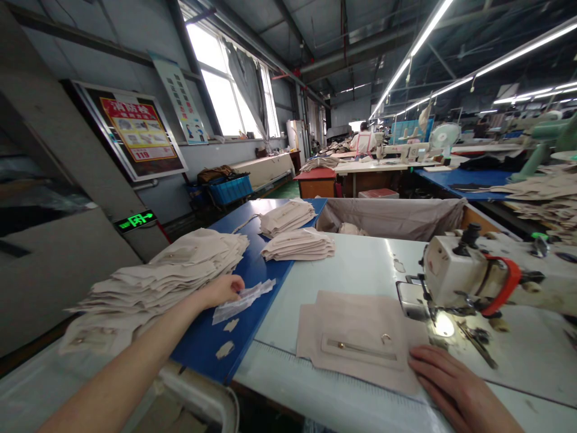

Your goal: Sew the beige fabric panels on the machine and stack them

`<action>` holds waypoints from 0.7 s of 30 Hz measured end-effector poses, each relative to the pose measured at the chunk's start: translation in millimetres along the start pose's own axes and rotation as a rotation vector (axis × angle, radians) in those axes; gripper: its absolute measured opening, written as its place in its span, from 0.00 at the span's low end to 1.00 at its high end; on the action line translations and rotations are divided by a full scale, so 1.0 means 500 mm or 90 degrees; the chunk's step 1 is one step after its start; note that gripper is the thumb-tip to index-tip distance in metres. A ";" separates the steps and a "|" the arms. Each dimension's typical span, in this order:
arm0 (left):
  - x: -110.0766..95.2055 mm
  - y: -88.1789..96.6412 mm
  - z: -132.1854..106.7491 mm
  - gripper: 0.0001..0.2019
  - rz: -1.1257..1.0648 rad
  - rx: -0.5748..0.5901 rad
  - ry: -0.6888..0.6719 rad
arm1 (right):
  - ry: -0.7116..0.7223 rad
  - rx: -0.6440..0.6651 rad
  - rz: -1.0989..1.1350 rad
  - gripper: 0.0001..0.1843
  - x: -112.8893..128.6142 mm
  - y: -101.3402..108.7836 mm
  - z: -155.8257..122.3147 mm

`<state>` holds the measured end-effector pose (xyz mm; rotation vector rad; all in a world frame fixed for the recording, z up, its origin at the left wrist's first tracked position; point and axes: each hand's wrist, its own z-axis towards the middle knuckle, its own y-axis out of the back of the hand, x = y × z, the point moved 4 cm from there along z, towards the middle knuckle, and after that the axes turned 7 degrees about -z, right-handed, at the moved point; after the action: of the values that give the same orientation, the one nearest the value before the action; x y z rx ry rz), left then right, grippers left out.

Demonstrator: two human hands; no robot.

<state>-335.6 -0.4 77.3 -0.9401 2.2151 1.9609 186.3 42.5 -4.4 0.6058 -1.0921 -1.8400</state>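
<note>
My left hand (224, 290) reaches out over the blue board (265, 270), fingers curled, pinching at a small clear plastic bag (243, 299) beside a big stack of beige fabric pieces (171, 270). My right hand (455, 385) lies flat with fingers stretched on the pale table (360, 258), at the right corner of beige fabric panels with a zipper (360, 343). The sewing machine (478, 276) stands just beyond that hand, its lamp lighting the needle plate.
Two smaller beige stacks (293, 231) lie farther back on the blue board. A cloth-lined bin (396, 216) sits behind the table. Small fabric scraps (225, 349) lie on the blue board. More work tables, machines and a fan stand far back.
</note>
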 end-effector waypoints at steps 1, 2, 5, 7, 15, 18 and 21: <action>-0.003 0.000 -0.005 0.13 0.001 -0.013 -0.010 | 0.002 -0.002 0.000 0.15 0.000 0.000 0.000; -0.007 -0.002 -0.011 0.14 0.003 -0.027 -0.022 | 0.004 -0.003 0.000 0.15 0.001 0.001 0.001; -0.021 -0.019 -0.025 0.17 0.013 -0.064 -0.055 | 0.007 -0.011 -0.005 0.15 0.003 0.006 0.006; -0.027 -0.036 -0.030 0.16 0.022 -0.088 -0.068 | 0.012 -0.019 -0.014 0.15 0.005 0.010 0.009; -0.038 -0.072 -0.050 0.15 0.040 -0.178 -0.102 | 0.004 -0.012 -0.009 0.14 0.008 0.009 0.010; -0.037 -0.075 -0.056 0.15 0.035 -0.202 -0.091 | -0.004 -0.015 0.006 0.15 0.007 0.007 0.008; -0.031 -0.073 -0.056 0.15 0.020 -0.220 -0.059 | -0.022 -0.010 0.027 0.15 0.006 0.006 0.007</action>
<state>-296.3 -20.5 56.6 -0.8249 1.8905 2.3979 183.3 40.9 0.0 0.5397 -1.1041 -1.8260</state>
